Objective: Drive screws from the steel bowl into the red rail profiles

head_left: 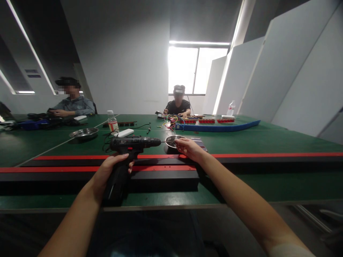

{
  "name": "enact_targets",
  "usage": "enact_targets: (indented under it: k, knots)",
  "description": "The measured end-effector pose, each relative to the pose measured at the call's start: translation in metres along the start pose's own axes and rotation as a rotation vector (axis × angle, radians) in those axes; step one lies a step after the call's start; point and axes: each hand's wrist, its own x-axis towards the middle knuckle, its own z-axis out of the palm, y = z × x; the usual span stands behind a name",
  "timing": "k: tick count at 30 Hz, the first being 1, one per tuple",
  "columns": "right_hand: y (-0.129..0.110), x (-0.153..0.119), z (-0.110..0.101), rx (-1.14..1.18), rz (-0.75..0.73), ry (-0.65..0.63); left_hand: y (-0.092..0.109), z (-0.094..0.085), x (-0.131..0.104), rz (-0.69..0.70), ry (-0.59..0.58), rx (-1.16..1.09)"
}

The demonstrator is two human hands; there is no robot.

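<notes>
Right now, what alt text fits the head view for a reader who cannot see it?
The left hand grips a black cordless drill above black-and-red rails on a green table; the right hand reaches to a small metal bowl. Two people sit across the table.

The black cordless power drill (128, 150) sits in the left hand (107, 175), above the long black-and-red metal rail (241, 157) lying across the green-topped table (268, 139). Its bit points right toward the small round steel bowl (173, 140), behind the rail, at the right hand (189, 147). A larger round steel dish (83, 134) lies further left.
</notes>
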Motion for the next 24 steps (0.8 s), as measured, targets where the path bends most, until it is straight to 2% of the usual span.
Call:
enact_targets:
  k: [10,24]
  knots:
    - [0.0003,-0.0007,0.0023,-0.031,0.027,0.030,-0.0015,-0.0020,0.0018,-0.003,-0.008,0.017]
    - [0.0080,0.0028,-0.0035,-0.138,-0.038,0.003,-0.0033,-0.0031,0.0027,-0.019,0.020,0.047]
